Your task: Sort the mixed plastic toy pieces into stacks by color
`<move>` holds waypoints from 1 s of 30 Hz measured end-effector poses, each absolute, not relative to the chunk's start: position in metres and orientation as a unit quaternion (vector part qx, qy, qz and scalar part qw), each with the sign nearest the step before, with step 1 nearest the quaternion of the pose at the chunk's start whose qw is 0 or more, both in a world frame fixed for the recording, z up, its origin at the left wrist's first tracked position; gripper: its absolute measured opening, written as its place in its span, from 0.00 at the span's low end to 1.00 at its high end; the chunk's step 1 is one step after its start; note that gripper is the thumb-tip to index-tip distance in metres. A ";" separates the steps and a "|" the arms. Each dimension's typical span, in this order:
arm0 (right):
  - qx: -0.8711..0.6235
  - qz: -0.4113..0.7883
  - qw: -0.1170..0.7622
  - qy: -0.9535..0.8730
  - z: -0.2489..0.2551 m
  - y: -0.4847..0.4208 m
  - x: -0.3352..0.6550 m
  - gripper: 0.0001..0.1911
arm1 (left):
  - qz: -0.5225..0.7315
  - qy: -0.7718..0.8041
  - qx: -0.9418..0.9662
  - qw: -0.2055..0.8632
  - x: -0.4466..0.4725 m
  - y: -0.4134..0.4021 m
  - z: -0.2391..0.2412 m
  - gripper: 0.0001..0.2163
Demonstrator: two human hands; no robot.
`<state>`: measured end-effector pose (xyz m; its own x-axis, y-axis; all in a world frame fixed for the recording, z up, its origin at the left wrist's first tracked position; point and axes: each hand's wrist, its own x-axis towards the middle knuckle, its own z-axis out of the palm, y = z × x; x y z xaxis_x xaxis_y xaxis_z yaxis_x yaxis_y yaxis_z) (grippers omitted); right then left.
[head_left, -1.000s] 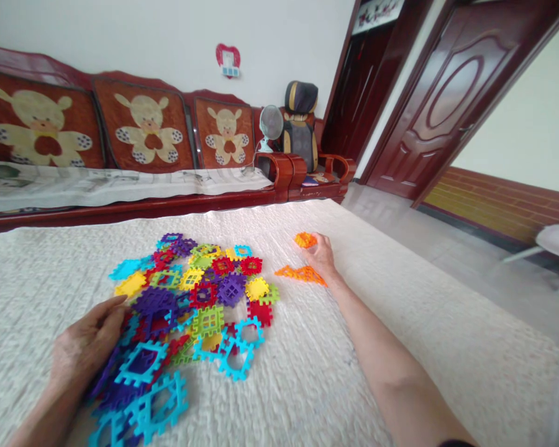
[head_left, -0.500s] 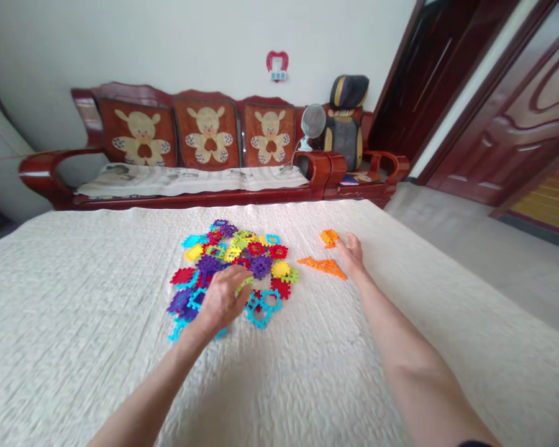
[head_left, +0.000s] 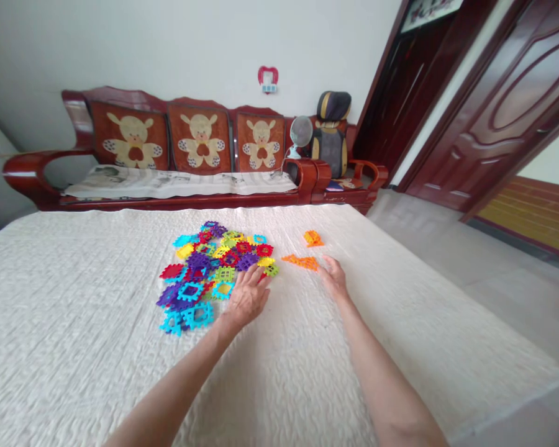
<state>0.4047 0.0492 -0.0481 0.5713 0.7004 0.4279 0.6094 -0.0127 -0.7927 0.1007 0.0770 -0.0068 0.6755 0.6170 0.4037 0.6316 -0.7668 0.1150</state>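
Orange triangular piece (head_left: 302, 262): just right of frame centre, on the quilted cover (head_left: 284, 391). Probably light, stiff plastic with slight flex; thin lattice liable to snap if bent. Take hold by the outer edges. Right hand (head_left: 334, 278): fingers parted, nothing visibly grasped, beside the right end; contact not discernible. Left hand (head_left: 248, 302): fingers spread over coloured pieces (head_left: 199, 261), left of centre, apparently clasping none.
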 end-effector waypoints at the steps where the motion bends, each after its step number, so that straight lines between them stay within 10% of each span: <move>1: -0.712 0.022 0.512 -0.479 -0.050 0.049 0.402 0.24 | -0.212 -0.326 -0.921 0.008 0.110 0.074 -0.008 0.15; 23: -0.758 -0.100 0.322 -0.559 -0.052 0.050 0.395 0.25 | -0.224 -0.391 -0.891 -0.056 0.144 0.084 -0.028 0.12; 30: -0.701 0.067 0.248 -0.666 -0.022 0.052 0.421 0.24 | -0.252 -0.375 -0.888 -0.084 0.140 0.090 -0.031 0.11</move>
<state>0.4211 0.0516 -0.0222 0.1042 0.9661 0.2361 0.9000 0.0094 -0.4358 0.1399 0.0897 -0.0307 0.5908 0.7093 0.3844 0.6242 -0.7038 0.3392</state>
